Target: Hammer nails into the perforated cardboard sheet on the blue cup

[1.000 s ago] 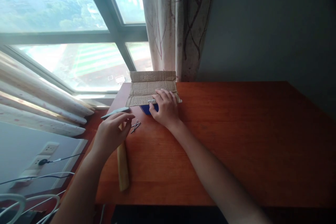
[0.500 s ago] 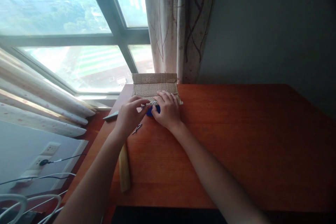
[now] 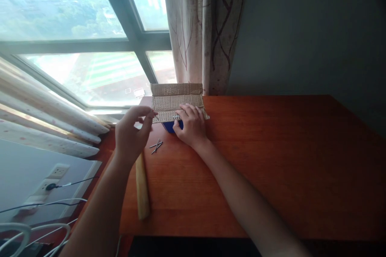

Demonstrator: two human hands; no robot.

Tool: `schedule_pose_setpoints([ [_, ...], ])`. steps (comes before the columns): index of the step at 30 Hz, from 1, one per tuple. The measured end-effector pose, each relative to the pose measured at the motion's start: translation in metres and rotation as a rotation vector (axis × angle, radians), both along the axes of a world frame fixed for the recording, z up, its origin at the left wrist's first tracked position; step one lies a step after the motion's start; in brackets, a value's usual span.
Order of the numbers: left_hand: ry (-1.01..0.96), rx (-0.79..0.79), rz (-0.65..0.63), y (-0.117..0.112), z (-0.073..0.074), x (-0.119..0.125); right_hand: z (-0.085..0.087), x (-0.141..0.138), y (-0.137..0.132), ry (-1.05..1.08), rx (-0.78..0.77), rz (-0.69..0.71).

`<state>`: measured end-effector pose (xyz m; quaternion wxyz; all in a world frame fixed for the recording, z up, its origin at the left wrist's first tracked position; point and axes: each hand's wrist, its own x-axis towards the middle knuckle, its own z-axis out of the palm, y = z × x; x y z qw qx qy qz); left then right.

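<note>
A tan, perforated woven panel (image 3: 167, 103) lies at the far left of the desk, its back part tilted up. Beneath its near edge a blue object (image 3: 169, 127) shows in part. My right hand (image 3: 192, 125) holds the panel's near edge, fingers over the top and thumb low in front by the blue object. Left of it, my left hand (image 3: 132, 130) is closed in a pinch on a thin nail (image 3: 156, 115) above the panel's left corner. Several loose nails (image 3: 156, 146) lie crossed on the desk. A wooden handle (image 3: 142, 188) lies nearby, its far end hidden behind my left hand.
The brown wooden desk (image 3: 271, 160) reaches far to the right. Behind it are a window (image 3: 78, 12), a patterned curtain (image 3: 193, 28) and a dark wall. At lower left, a wall socket (image 3: 50, 178) and white cables (image 3: 57, 229) sit beyond the desk's edge.
My left hand has moved left, away from my right hand, uncovering more of the panel's near edge, the blue object and the loose nails. My right hand has stayed in place.
</note>
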<state>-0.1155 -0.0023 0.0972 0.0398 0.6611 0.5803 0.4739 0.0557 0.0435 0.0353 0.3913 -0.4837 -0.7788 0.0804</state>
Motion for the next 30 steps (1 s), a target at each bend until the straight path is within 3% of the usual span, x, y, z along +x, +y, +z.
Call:
schedule_pose_setpoints([
  [3, 0.179, -0.063, 0.036, -0.017, -0.015, -0.018, 0.001, 0.0, 0.0, -0.002, 0.004, -0.001],
  [9, 0.523, -0.242, -0.124, -0.028, -0.048, -0.041, 0.001, 0.0, 0.0, -0.009, 0.003, 0.001],
  [14, 0.584, -0.313, -0.13, -0.029, -0.06, -0.046, 0.0, 0.0, 0.0, -0.006, 0.007, 0.006],
  [19, 0.515, -0.24, -0.07, -0.03, -0.055, -0.044, 0.0, 0.0, 0.0, 0.0, 0.011, 0.002],
  [30, 0.35, -0.053, -0.028, -0.02, -0.019, -0.014, 0.002, 0.0, 0.0, -0.001, -0.005, 0.002],
])
